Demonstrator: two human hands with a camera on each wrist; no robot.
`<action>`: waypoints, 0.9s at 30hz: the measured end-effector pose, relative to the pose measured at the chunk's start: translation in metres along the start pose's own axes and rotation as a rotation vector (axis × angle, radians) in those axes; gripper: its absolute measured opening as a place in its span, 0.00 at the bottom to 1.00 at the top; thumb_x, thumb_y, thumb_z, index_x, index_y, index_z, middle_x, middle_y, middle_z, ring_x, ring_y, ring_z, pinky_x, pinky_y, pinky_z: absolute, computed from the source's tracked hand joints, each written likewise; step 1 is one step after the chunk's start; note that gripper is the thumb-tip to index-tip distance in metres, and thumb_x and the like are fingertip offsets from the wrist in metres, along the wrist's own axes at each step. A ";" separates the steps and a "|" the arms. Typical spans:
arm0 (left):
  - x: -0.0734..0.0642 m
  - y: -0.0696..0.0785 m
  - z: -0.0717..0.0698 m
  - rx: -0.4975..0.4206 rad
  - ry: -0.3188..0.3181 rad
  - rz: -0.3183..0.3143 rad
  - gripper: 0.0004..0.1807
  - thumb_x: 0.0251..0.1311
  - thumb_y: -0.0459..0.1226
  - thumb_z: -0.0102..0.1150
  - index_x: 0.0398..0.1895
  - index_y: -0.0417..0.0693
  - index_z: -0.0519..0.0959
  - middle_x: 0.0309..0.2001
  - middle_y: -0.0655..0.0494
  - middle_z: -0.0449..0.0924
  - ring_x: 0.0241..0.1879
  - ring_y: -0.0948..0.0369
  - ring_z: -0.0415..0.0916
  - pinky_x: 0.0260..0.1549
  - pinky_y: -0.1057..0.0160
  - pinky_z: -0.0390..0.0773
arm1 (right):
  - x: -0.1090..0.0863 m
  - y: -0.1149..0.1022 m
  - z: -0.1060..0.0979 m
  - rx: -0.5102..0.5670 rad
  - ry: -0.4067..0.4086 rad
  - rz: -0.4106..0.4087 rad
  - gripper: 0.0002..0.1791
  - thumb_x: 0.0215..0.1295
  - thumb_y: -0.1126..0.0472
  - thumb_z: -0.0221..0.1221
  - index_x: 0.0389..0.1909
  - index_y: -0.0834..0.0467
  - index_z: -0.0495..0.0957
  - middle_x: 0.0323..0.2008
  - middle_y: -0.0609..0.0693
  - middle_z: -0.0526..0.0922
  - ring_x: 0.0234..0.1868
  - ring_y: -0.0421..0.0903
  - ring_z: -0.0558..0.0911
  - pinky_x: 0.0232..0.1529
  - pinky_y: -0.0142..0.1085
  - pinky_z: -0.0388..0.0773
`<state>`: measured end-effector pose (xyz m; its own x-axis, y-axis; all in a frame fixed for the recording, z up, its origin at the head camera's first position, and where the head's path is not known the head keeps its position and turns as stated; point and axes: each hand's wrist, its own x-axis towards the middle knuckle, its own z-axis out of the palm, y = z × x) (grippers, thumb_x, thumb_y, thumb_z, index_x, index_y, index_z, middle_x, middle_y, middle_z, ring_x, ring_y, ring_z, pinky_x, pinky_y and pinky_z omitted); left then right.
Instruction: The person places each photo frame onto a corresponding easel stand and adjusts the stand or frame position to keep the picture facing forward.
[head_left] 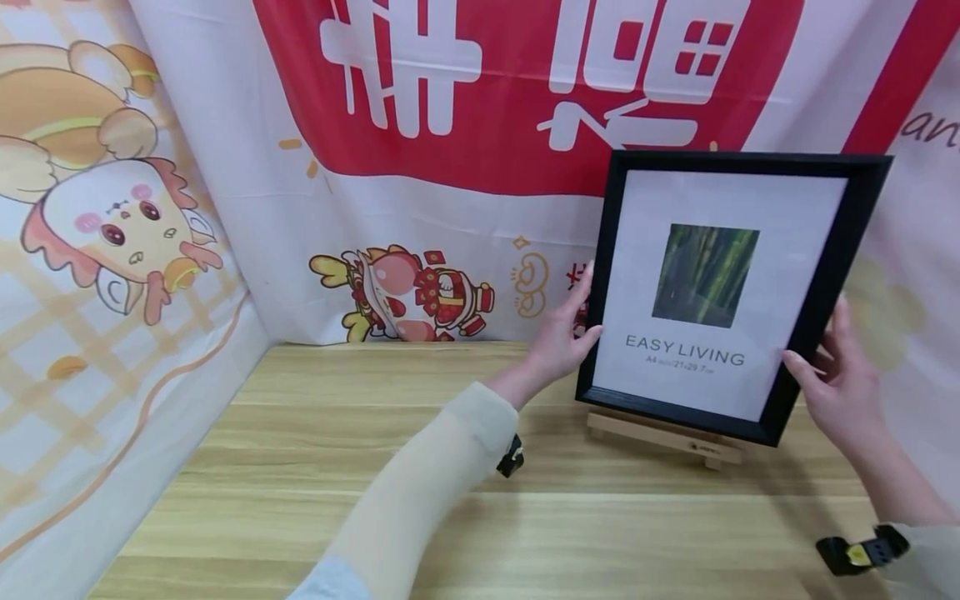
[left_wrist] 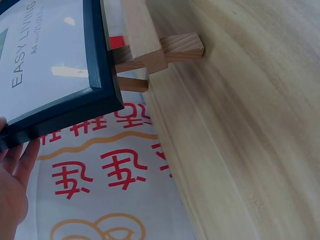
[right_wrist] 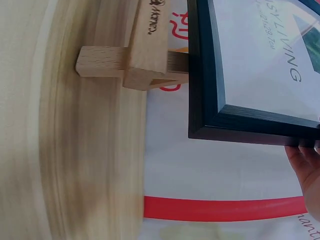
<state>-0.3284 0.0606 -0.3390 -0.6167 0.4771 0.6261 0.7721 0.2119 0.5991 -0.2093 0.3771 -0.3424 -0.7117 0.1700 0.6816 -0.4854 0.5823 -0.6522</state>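
A black picture frame (head_left: pixel 819 250), with a small bamboo picture and "EASY LIVING" printed on its white sheet, stands tilted at the right of the head view. My left hand (head_left: pixel 558 337) grips its left side, thumb toward the front. On the opposite side my right hand (head_left: pixel 847 383) holds the edge, with the thumb on the front face and fingers behind. Below the frame is a small wooden easel (head_left: pixel 663 435). Both wrist views show a gap between the frame's lower edge and the easel's ledge (right_wrist: pixel 147 47). The easel's upper part is hidden behind the frame.
The easel stands on a wood-grain table (head_left: pixel 337 467), near its back edge. A white and red printed cloth (head_left: pixel 525 167) hangs right behind it. Another cloth with cartoon figures (head_left: pixel 112 242) covers the left side.
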 end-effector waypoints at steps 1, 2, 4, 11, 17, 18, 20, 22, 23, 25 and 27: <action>0.000 -0.001 0.002 0.002 0.001 0.002 0.48 0.64 0.28 0.58 0.79 0.55 0.39 0.76 0.57 0.44 0.23 0.57 0.69 0.15 0.69 0.71 | -0.001 0.002 0.000 0.005 0.001 -0.001 0.48 0.61 0.80 0.55 0.77 0.47 0.47 0.58 0.38 0.72 0.43 0.22 0.75 0.41 0.16 0.71; -0.001 -0.002 0.003 0.007 0.002 0.004 0.48 0.64 0.28 0.58 0.79 0.55 0.39 0.76 0.57 0.43 0.31 0.58 0.75 0.18 0.70 0.72 | -0.001 0.004 0.000 0.010 0.002 -0.002 0.49 0.61 0.80 0.55 0.77 0.47 0.48 0.57 0.37 0.72 0.43 0.22 0.75 0.41 0.16 0.71; -0.002 -0.003 0.006 0.018 0.005 0.004 0.48 0.64 0.28 0.58 0.79 0.54 0.39 0.76 0.57 0.43 0.47 0.58 0.77 0.26 0.74 0.75 | -0.002 0.007 0.001 0.016 0.004 -0.005 0.49 0.61 0.81 0.55 0.77 0.48 0.48 0.56 0.36 0.73 0.42 0.22 0.75 0.40 0.16 0.72; -0.006 -0.007 0.011 0.023 -0.007 -0.035 0.49 0.65 0.28 0.57 0.79 0.56 0.38 0.76 0.57 0.44 0.69 0.55 0.59 0.49 0.71 0.76 | -0.006 0.017 0.005 0.038 0.004 -0.021 0.49 0.59 0.83 0.55 0.77 0.49 0.48 0.56 0.37 0.73 0.43 0.22 0.76 0.40 0.17 0.73; -0.008 -0.010 0.011 0.034 -0.006 -0.054 0.49 0.65 0.28 0.57 0.79 0.58 0.37 0.76 0.58 0.45 0.46 0.59 0.78 0.31 0.75 0.78 | -0.009 0.020 0.010 0.051 0.003 -0.012 0.49 0.60 0.83 0.54 0.77 0.49 0.48 0.58 0.39 0.72 0.44 0.23 0.75 0.41 0.18 0.73; -0.008 -0.011 0.011 0.036 -0.005 -0.054 0.49 0.65 0.28 0.57 0.79 0.59 0.37 0.76 0.59 0.44 0.37 0.60 0.79 0.27 0.74 0.78 | -0.009 0.021 0.011 0.051 0.001 -0.005 0.49 0.60 0.82 0.54 0.77 0.48 0.48 0.59 0.40 0.72 0.44 0.23 0.75 0.41 0.17 0.73; -0.008 -0.012 0.011 0.037 -0.002 -0.054 0.49 0.65 0.28 0.57 0.79 0.61 0.37 0.76 0.61 0.43 0.21 0.60 0.70 0.19 0.71 0.75 | -0.009 0.022 0.012 0.049 0.000 0.013 0.49 0.61 0.82 0.54 0.77 0.48 0.48 0.60 0.43 0.72 0.45 0.23 0.75 0.42 0.17 0.73; -0.008 -0.012 0.011 0.044 -0.001 -0.055 0.49 0.65 0.29 0.57 0.78 0.62 0.37 0.76 0.61 0.43 0.16 0.60 0.63 0.15 0.69 0.72 | -0.009 0.022 0.012 0.048 0.002 0.023 0.48 0.61 0.82 0.54 0.77 0.49 0.47 0.61 0.46 0.71 0.45 0.23 0.75 0.42 0.17 0.72; -0.008 -0.012 0.011 0.046 -0.002 -0.057 0.49 0.65 0.29 0.57 0.78 0.62 0.37 0.76 0.61 0.43 0.17 0.60 0.65 0.15 0.69 0.72 | -0.008 0.022 0.012 0.049 0.001 0.024 0.48 0.61 0.81 0.54 0.77 0.49 0.47 0.62 0.48 0.70 0.45 0.23 0.75 0.42 0.17 0.72; -0.008 -0.012 0.011 0.047 -0.005 -0.065 0.49 0.65 0.29 0.57 0.79 0.62 0.37 0.76 0.61 0.43 0.20 0.58 0.67 0.16 0.69 0.72 | -0.007 0.023 0.012 0.048 0.000 0.024 0.48 0.61 0.82 0.54 0.77 0.50 0.47 0.62 0.49 0.70 0.45 0.23 0.74 0.42 0.16 0.72; -0.007 -0.011 0.011 0.053 -0.005 -0.085 0.49 0.65 0.29 0.57 0.79 0.62 0.37 0.76 0.62 0.44 0.27 0.57 0.73 0.18 0.70 0.73 | -0.006 0.024 0.012 0.042 -0.007 0.019 0.48 0.61 0.81 0.54 0.77 0.50 0.47 0.62 0.49 0.71 0.45 0.22 0.74 0.42 0.16 0.72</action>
<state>-0.3310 0.0639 -0.3553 -0.6800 0.4595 0.5714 0.7239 0.2970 0.6227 -0.2227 0.3802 -0.3663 -0.7246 0.1754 0.6665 -0.4925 0.5448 -0.6788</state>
